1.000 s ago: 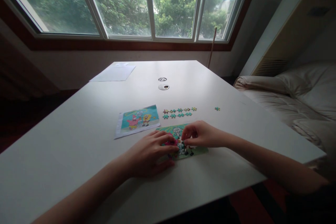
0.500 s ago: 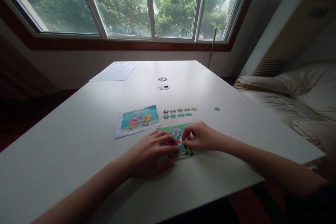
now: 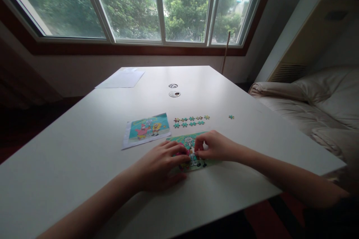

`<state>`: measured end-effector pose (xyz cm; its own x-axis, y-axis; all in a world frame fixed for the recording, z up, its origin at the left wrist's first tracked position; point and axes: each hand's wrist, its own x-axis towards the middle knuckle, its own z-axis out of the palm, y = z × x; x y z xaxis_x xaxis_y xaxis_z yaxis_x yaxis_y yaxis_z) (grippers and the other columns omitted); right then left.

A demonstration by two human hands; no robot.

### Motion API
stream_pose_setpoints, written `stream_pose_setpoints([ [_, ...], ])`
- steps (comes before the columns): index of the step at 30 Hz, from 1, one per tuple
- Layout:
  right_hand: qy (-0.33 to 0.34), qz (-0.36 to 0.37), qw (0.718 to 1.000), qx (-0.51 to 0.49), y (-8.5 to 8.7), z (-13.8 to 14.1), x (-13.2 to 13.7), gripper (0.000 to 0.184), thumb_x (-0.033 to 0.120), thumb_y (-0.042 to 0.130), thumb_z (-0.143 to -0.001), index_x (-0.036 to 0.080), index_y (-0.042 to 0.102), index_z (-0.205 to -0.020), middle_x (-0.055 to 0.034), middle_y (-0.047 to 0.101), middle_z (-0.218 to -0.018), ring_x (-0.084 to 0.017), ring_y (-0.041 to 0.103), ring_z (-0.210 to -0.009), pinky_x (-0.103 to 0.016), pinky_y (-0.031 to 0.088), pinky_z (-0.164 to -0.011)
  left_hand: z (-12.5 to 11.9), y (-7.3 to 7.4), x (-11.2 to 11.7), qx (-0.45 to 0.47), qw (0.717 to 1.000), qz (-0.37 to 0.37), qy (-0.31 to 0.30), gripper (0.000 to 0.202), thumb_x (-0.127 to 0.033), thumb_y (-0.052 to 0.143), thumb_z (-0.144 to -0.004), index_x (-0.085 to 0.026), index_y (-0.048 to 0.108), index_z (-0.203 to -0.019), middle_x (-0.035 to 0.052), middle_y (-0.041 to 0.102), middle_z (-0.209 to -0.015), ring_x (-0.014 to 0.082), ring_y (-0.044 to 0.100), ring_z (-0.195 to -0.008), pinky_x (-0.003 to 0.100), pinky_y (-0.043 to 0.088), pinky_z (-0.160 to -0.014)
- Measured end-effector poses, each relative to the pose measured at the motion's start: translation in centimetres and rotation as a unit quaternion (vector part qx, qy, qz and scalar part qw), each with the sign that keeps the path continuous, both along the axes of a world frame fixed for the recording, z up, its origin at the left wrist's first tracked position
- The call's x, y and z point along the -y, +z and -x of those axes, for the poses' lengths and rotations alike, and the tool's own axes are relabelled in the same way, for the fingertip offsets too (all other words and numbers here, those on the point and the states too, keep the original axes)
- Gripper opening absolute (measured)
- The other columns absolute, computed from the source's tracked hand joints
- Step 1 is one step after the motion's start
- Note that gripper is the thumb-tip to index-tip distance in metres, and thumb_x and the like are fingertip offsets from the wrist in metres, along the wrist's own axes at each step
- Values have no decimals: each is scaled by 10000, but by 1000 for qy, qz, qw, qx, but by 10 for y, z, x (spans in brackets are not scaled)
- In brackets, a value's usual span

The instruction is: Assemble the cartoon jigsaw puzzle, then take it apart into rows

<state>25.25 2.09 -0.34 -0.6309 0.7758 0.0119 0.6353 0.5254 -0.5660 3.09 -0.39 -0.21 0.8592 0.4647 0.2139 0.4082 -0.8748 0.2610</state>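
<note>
A mostly assembled jigsaw puzzle (image 3: 188,140) with cartoon figures on green lies on the table in front of me. My left hand (image 3: 165,160) rests over its left part, fingers spread and pressing on the pictures. At the middle of the puzzle, my right hand (image 3: 211,145) pinches thumb and forefinger together on a puzzle piece, which the fingertips mostly hide. A pale gap shows just left of those fingertips. The right side of the puzzle is covered by the right hand.
Behind the puzzle, loose puzzle pieces (image 3: 192,123) lie in two rows, with a single piece (image 3: 231,117) off to the right. A printed reference picture (image 3: 148,129) lies left of them. Farther back on the white table (image 3: 70,138) are paper sheets (image 3: 120,79) and a round cable-hole cover (image 3: 174,94).
Both hands keep nearly the same place and pose on the puzzle. The view has shifted very slightly.
</note>
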Motion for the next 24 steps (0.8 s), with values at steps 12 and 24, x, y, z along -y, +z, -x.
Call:
stream_pose_setpoints([
  [12, 24, -12, 1000, 6, 1, -4, -2, 99, 215, 584, -692, 190, 652, -759, 19, 617, -669, -89, 515, -592, -184, 330, -537, -2, 2, 1, -20, 1000, 14, 5, 309, -351, 529, -795, -227, 515, -1077, 69, 557, -1081, 235, 512, -948, 389, 394, -830],
  [24, 32, -7, 999, -4, -3, -5, -3, 101, 223, 586, -705, 178, 650, -769, 18, 619, -665, -85, 523, -594, -181, 337, -538, -1, 1, 2, -18, 1000, 16, 9, 312, -346, 539, -786, -230, 515, -1075, 62, 553, -1086, 236, 511, -958, 397, 385, -838],
])
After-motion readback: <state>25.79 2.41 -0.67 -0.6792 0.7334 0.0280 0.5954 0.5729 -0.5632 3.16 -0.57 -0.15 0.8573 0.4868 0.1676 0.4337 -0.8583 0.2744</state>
